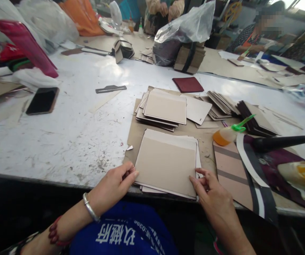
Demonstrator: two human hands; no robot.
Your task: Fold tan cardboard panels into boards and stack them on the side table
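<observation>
A flat beige leather-like panel [165,164] with a paler strip along its far edge lies on a small pile of similar pieces at the table's near edge. My left hand [117,182], its fingers curled, pinches the panel's left edge near the front corner. At the opposite edge, my right hand [215,194] has thumb and fingers closed on the right side. Just beyond is a stack of like panels [165,106], a white-toned piece [196,109] sticking out beside it. The undersides of the fingers are hidden.
To the right are a glue bottle with green nozzle [225,134], a striped brown panel [232,170] and a black tapered handle [282,142]. A phone [43,101], metal template [111,89] and dark red piece [188,84] lie farther off. Other people sit across the table.
</observation>
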